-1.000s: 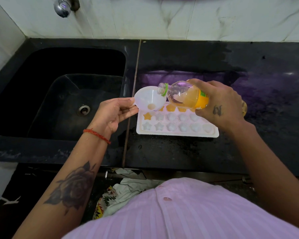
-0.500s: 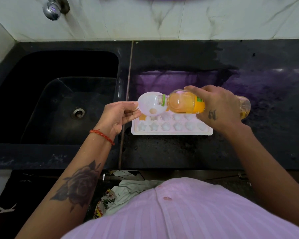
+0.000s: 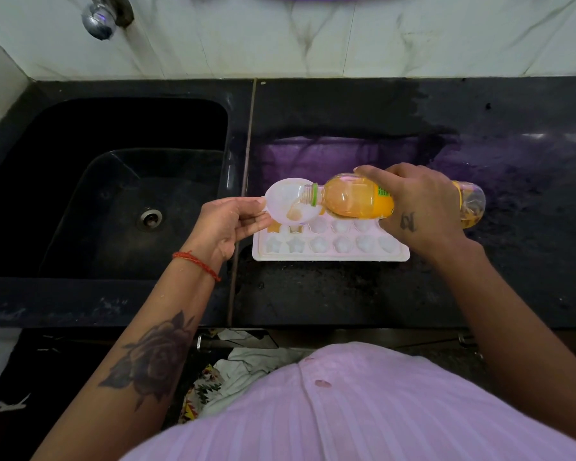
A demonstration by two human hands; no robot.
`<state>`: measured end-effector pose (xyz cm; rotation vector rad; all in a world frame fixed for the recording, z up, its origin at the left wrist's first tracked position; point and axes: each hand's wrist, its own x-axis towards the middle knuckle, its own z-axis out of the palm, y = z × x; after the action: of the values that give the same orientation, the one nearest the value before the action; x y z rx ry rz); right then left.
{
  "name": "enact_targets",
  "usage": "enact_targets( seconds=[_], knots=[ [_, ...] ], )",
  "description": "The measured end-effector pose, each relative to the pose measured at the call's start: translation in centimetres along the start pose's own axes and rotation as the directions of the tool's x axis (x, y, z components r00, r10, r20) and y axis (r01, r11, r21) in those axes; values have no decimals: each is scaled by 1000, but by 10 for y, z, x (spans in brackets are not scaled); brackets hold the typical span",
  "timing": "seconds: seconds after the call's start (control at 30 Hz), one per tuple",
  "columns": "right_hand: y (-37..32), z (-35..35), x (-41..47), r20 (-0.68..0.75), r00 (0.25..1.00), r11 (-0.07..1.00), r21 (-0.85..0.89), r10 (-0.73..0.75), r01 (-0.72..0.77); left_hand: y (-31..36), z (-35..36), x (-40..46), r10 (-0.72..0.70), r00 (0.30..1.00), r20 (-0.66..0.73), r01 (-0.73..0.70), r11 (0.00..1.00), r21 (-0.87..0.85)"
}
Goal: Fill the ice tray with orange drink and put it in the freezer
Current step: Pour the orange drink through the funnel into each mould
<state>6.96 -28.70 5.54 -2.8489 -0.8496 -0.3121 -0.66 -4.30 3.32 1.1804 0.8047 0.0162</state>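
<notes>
A white ice tray (image 3: 330, 256) with star and round cells lies on the black counter (image 3: 346, 294); the far-left cells hold orange liquid. My left hand (image 3: 228, 224) pinches the rim of a white funnel (image 3: 286, 202) held over the tray's far-left corner. My right hand (image 3: 419, 207) grips a clear bottle of orange drink (image 3: 353, 199), tipped sideways with its green-ringed mouth inside the funnel. Orange drink runs into the funnel. The far row of cells is partly hidden by the bottle and funnel.
A black sink (image 3: 113, 194) with a metal drain (image 3: 151, 218) lies left of the tray, with a tap (image 3: 100, 18) above it. A white marble wall (image 3: 346, 34) backs the counter. Cloths (image 3: 233, 371) lie below the counter's front edge.
The bottle's mouth has gone deeper into the funnel and the bottle lies flatter. Drink now flows into the funnel. Both hands stay over the tray's left end.
</notes>
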Motion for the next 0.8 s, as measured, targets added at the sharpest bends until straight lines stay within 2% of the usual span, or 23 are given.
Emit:
enact_targets(
  seconds=[0.47, 0.8],
  knots=[
    [4, -6, -11, 52, 988, 959, 241, 142, -150, 9, 5, -5, 54, 998, 25, -54, 999, 3],
    [16, -12, -22, 25, 989, 978, 145, 147, -149, 2, 26, -1, 18, 994, 106, -19, 1000, 8]
  ],
)
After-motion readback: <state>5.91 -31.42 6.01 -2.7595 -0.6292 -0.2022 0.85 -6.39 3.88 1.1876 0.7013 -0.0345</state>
